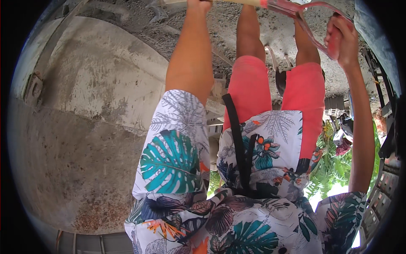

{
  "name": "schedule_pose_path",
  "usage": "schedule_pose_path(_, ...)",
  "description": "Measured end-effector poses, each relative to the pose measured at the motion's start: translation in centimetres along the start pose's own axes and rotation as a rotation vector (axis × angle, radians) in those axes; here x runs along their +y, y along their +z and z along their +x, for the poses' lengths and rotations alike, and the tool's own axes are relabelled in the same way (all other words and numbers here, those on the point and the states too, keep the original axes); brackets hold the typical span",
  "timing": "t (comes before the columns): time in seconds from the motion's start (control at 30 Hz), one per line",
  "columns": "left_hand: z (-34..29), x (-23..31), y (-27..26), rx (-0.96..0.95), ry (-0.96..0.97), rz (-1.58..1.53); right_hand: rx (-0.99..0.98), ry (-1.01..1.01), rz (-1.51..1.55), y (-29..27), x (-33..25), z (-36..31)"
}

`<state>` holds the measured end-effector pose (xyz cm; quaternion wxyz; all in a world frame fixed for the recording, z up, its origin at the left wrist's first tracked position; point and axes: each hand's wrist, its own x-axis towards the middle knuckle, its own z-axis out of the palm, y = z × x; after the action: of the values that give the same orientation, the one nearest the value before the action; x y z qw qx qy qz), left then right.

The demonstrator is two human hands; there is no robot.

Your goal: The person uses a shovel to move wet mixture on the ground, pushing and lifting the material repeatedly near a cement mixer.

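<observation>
Overhead, at the far top of the view, a long tool with a pale wooden shaft (237, 2) runs across the frame and ends on the right in a red D-shaped handle (315, 25). The right hand (340, 40) is wrapped fully around the grip bar of that handle, fingers closed on it, with the bare forearm running down the right side toward the near edge. The left hand (198, 3) sits on the shaft farther left, at the very top border; only its lower part shows, so whether the fingers close around the shaft cannot be determined, though the hand is in contact with it. The left forearm drops from there to a short sleeve printed with large teal leaves.

Between the two arms, the person's own body fills the centre: a leaf-patterned shirt (237, 211) near the lower edge, coral-red shorts (275, 84) beyond it, and bare legs reaching toward grey, gritty ground (139, 21). A black strap (237, 139) lies over the shirt front.

To the left stands a large stained concrete surface (84, 127) with rust-coloured patches low down. To the right, green foliage (334, 165) shows beside dark metal framework (387, 110).
</observation>
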<state>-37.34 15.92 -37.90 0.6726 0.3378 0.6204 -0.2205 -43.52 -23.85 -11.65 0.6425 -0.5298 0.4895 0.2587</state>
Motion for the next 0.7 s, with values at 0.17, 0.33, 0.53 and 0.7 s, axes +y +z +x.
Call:
schedule_pose_path(0.17,-2.6,2.2,-0.7,-0.077,-0.113,-0.081,-0.023,0.009,-0.004,0.8,2.6,1.4)
schedule_pose_path(0.33,-5.6,-2.2,2.3,0.138,-0.028,0.126,0.017,0.035,0.053,-3.3,5.2,2.2)
schedule_pose_path(0.53,-5.4,-4.1,2.2,0.038,-0.024,0.04,0.043,-0.01,0.067,-7.0,4.6,2.3)
schedule_pose_path(0.7,-5.6,-7.4,4.6,-0.045,-0.032,0.026,0.07,-0.054,0.087,-10.0,4.2,0.5)
